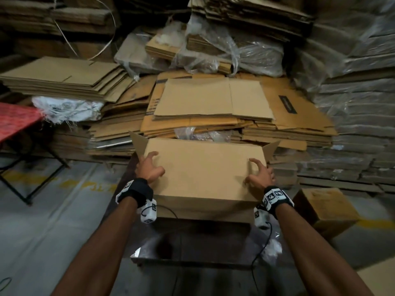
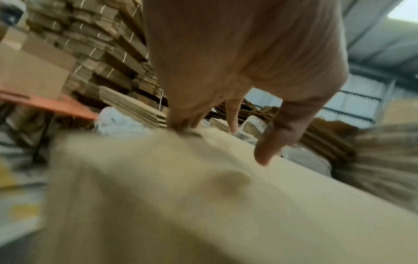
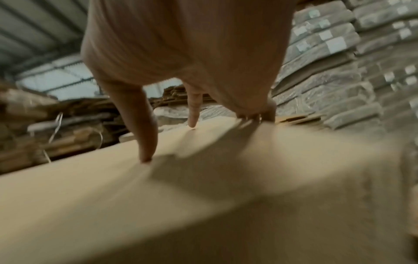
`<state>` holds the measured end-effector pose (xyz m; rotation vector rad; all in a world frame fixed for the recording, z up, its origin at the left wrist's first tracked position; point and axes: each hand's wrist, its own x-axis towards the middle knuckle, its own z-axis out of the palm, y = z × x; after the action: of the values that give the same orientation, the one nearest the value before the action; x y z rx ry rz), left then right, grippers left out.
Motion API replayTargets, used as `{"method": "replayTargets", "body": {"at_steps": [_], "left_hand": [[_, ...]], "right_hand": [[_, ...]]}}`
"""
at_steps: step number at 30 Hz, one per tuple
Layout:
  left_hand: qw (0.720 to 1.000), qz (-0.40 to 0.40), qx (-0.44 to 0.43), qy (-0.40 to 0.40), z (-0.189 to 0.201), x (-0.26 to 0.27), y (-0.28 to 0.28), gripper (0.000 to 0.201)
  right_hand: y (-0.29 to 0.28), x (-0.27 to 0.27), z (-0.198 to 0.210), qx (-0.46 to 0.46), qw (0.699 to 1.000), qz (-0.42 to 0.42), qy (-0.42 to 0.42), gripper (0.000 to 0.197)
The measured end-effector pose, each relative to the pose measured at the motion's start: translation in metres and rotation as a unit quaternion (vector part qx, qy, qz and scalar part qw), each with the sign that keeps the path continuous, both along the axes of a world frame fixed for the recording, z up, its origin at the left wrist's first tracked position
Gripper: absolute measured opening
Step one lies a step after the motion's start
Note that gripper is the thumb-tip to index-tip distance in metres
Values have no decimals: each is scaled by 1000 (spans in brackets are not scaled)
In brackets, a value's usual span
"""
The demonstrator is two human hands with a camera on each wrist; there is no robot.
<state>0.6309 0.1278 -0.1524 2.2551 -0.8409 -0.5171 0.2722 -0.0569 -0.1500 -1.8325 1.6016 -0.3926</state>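
Observation:
A brown cardboard box (image 1: 203, 167) stands on a dark stand (image 1: 192, 242) in front of me, its top panel lying flat and two small side flaps (image 1: 137, 144) sticking up at the far corners. My left hand (image 1: 150, 167) rests at the left edge of the top, fingers spread; in the left wrist view its outer fingertips (image 2: 181, 125) touch the box (image 2: 181, 196) while thumb and forefinger hover. My right hand (image 1: 259, 175) rests at the right edge; its thumb tip (image 3: 147, 157) presses the box (image 3: 203, 196). Neither hand holds anything else.
Stacks of flattened cardboard (image 1: 213, 99) fill the space behind the box, with another pile (image 1: 64, 77) at the left. Plastic-wrapped bundles (image 1: 352, 103) rise at the right. A red-topped folding table (image 1: 17, 120) stands left. A small carton (image 1: 324, 208) sits on the floor at the right.

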Motion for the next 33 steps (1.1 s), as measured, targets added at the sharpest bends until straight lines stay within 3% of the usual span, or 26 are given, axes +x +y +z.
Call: {"method": "replayTargets", "body": {"at_steps": [3,6,9,11,13,17,22,26,30,33], "left_hand": [[996,-18,62,-61,-21,6,12,76],[989,83,51,-107,-47,-7,28,82],[974,200,-102,18,-72,-31,43,91],[937,256,-204,124,-90,-43,54,97],[911,289,-234,177,-111,-49,62,113],[940,227,-167,194,-135,-54,71,106],[946,179,-145,227,-152,-39,69,137],[956,150,-179,179,-105,-46,66,130],[963,128,-218,88,-45,-49,42,131],[970,116,-212,28,0,-46,20,134]], "right_hand": [[6,-9,-19,-19,998,-14,62,81],[20,-14,-41,-50,990,-95,88,104],[43,-16,-64,-36,976,-213,-40,126],[59,-17,-79,-28,951,-273,-140,124],[71,-16,-93,-17,944,-278,-178,127],[85,-20,-118,17,962,-222,-157,146],[82,-18,-115,73,961,-206,-168,141],[64,-17,-91,19,960,-187,-206,138],[27,-3,-44,-56,976,-153,-147,154],[-1,12,1,-82,988,-104,-82,131]]}}
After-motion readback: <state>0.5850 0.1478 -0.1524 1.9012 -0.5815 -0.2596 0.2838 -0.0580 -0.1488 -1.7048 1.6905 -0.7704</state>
